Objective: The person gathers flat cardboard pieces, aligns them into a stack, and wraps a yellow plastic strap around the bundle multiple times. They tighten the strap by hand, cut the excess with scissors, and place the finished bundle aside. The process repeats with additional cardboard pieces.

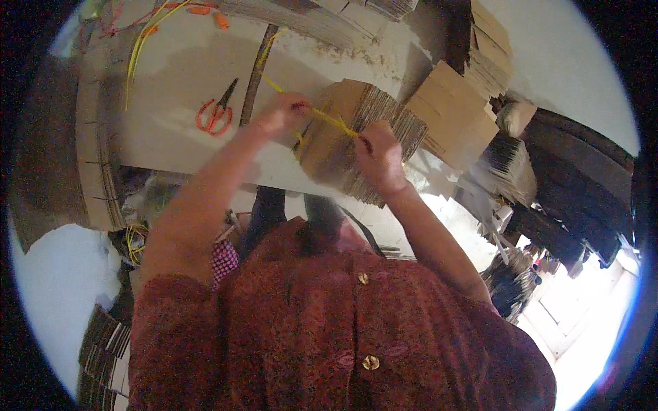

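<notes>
Yellow plastic twine (pixel 334 121) stretches between my two hands above a stack of flat cardboard pieces (pixel 336 154) on the worktable. My left hand (pixel 279 113) is closed on the twine at the stack's left side, and a loose end sticks out past it toward the far left. At the stack's right, my right hand (pixel 380 154) grips the other part of the twine in closed fingers. Whether the twine runs under the stack is hidden. Scissors with red-orange handles (pixel 215 116) lie on the table to the left of my left hand.
Long yellow strands (pixel 140 55) and orange bits (pixel 220 20) lie at the table's far left. A dark strip (pixel 256 79) crosses the tabletop. More cardboard sheets (pixel 456 116) lean at the right, with further bundles beyond. Tall cardboard (pixel 96 137) stands along the left.
</notes>
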Tool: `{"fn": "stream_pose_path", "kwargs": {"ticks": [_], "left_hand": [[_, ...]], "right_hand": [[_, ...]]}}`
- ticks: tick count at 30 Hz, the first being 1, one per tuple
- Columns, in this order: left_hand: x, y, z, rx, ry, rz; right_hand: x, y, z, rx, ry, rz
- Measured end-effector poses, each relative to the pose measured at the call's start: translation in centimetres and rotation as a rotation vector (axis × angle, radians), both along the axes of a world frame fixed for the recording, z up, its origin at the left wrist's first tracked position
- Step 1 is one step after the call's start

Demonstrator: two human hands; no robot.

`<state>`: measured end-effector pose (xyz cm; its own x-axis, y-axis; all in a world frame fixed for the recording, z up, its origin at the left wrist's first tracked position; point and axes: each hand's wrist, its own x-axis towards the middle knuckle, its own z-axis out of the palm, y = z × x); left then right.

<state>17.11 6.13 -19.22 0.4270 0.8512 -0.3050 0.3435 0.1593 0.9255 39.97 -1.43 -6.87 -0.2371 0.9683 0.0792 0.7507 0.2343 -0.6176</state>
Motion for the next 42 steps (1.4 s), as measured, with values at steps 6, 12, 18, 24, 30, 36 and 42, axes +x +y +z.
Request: {"fn": "stream_pose_path", "kwargs": {"ticks": [6,12,18,24,30,36,42], "left_hand": [[-9.8,4.2,4.1,0.187,0.147,0.785],[1.2,-11.9,-6.4,0.224,-0.168,0.251],[3.9,-9.9,2.8,-0.321,-0.206,0.174],[3.1,-7.0,13.6,-0.5,0.026,0.036],[0.9,-11.0,1.4,-0.55,0.008,0.279],[2.3,-15.6,3.9,-0.544,-0.457,0.487],[5.1,-16.3,3.7,-0.941,-0.74,0.567]], "right_hand": [[9.3,-6.5,-1.4,-0.126,0.333,-0.858],[8.4,-10.9,-8.3,-0.714,1.032,-0.911],[8.8,-7.5,-2.2,-0.712,0.707,-0.725],[9.9,-2.7,4.3,-0.813,0.56,-0.61],[8.4,-5.0,-1.1,-0.795,0.622,-0.517],[10.4,-11.1,-7.0,-0.794,0.897,-0.798],[7.1,-11.9,-7.3,-0.882,1.366,-0.754]]}}
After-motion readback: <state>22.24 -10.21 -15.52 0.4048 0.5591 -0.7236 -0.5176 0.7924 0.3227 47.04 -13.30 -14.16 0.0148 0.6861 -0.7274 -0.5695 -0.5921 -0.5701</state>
